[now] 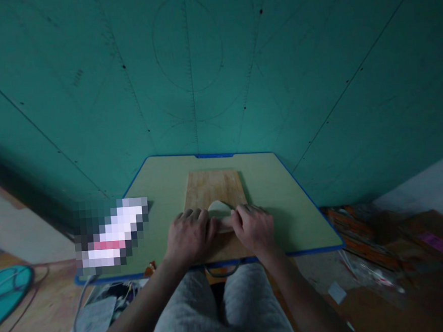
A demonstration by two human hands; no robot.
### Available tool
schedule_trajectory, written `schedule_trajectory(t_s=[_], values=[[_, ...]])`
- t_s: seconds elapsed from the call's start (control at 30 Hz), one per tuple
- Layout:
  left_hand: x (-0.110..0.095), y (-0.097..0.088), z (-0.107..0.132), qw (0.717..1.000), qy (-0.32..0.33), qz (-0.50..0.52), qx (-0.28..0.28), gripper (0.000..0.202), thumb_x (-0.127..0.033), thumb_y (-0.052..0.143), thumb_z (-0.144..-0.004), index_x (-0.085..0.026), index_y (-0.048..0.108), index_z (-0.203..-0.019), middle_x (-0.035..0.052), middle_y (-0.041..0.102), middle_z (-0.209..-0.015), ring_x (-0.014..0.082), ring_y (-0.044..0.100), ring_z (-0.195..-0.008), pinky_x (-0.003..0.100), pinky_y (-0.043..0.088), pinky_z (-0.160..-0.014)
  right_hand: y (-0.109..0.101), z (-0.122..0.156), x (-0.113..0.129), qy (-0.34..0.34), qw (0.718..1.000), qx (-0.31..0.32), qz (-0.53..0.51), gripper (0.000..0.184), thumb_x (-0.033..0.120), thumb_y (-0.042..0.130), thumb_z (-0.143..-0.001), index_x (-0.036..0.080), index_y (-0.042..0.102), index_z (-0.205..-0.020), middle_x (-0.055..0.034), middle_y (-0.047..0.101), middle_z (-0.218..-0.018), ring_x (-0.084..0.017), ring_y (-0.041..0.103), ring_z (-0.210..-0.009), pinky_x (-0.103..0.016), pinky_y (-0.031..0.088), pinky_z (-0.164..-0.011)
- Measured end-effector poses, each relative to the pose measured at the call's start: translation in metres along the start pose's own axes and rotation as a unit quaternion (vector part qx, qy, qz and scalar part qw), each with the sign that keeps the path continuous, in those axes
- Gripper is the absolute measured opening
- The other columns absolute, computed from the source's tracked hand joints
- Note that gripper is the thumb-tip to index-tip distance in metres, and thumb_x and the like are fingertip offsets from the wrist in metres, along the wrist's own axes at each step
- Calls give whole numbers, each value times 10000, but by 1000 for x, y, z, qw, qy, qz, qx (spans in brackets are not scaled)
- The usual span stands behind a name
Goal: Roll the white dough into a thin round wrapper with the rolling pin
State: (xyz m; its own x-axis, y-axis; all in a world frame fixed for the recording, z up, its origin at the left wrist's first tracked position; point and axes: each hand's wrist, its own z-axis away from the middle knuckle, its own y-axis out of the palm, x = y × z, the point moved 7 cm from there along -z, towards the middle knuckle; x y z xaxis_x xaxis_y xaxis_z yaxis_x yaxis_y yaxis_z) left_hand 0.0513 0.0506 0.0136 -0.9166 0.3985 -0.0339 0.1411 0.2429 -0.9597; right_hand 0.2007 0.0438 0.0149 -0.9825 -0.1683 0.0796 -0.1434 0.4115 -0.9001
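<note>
A wooden rolling pin point(224, 224) lies crosswise over a piece of pale, flat dough point(218, 205) on a wooden board point(213, 183). My left hand point(190, 234) is wrapped round the pin's left part. Round its right part closes my right hand point(253, 228). Only a short middle length of the pin shows between the two hands. The dough's rounded far edge is visible beyond the pin; the rest of it is hidden by the pin and my hands.
The board rests on a pale green tabletop point(293, 221) with a blue rim. A pixelated, bright device point(116, 234) with a cable point(77, 307) is at left. A small brown scrap point(150, 268) lies near the front edge. Beyond stands a green wall point(208, 86); cardboard point(431, 237) sits at right.
</note>
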Motion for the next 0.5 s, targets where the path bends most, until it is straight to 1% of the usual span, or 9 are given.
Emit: schedule_trajectory(t_s=[0.3, 0.4, 0.5], values=[[-2, -5, -1, 1000, 2, 2, -10, 396, -382, 352, -1015, -192, 645, -829, 99, 676, -757, 253, 627, -755, 364, 401, -663, 0, 0, 0, 3, 1000, -8, -10, 311, 302, 443, -979, 213, 633, -748, -45, 704, -731, -172, 619, -690, -310, 279, -648], [-3, -5, 0, 1000, 6, 0, -16, 387, -369, 356, -1014, -184, 647, -837, 108, 682, -771, 260, 637, -759, 366, 404, -658, 0, 1, 0, 10, 1000, -1, -14, 307, 311, 445, -979, 216, 630, -754, -44, 701, -739, -179, 619, -692, -311, 288, -643], [-4, -7, 2, 1000, 8, -1, -13, 357, -346, 379, -1009, -181, 640, -831, 106, 685, -782, 268, 654, -787, 366, 420, -676, -2, 3, -1, 30, 999, 10, -27, 258, 313, 458, -975, 220, 637, -813, -40, 698, -800, -186, 629, -733, -309, 312, -637]])
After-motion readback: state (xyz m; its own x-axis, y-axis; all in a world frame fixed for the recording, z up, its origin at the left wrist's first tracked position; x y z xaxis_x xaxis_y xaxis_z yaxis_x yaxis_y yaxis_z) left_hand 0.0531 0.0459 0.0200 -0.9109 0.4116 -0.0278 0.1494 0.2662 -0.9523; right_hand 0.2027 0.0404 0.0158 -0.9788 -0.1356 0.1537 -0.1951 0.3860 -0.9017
